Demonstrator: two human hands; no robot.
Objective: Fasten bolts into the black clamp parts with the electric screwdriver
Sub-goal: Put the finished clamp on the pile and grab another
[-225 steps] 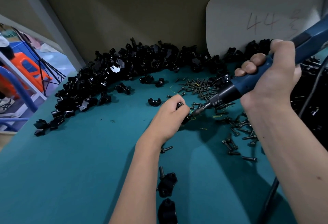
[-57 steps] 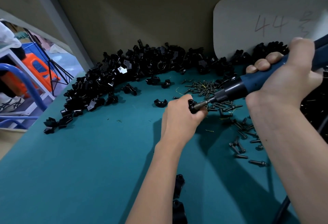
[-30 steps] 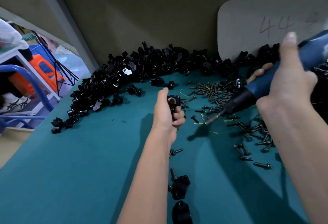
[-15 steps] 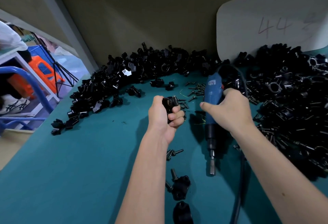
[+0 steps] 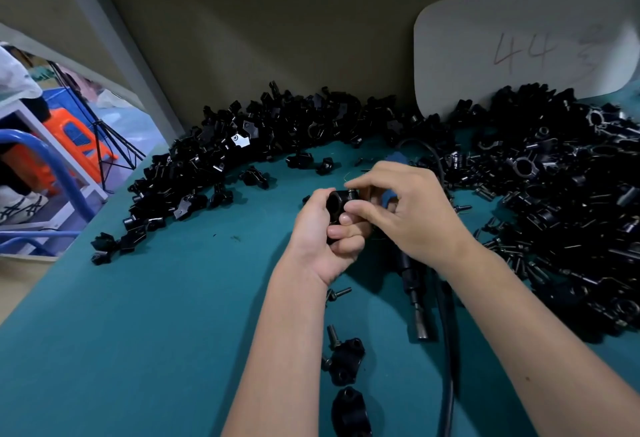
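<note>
Mid-frame, my left hand (image 5: pixel 320 228) grips a black clamp part (image 5: pixel 337 206); my right hand (image 5: pixel 408 211) fingers pinch its bolt (image 5: pixel 352 193).

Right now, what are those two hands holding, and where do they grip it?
The left hand grips a black clamp part around its body. The right hand pinches a bolt at the clamp's top. The electric screwdriver lies unheld on the table.

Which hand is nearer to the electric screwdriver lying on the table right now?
Right. The right hand is directly over the electric screwdriver, covering its blue handle while pinching a bolt. The left hand grips the clamp part just to the left of it.
</note>
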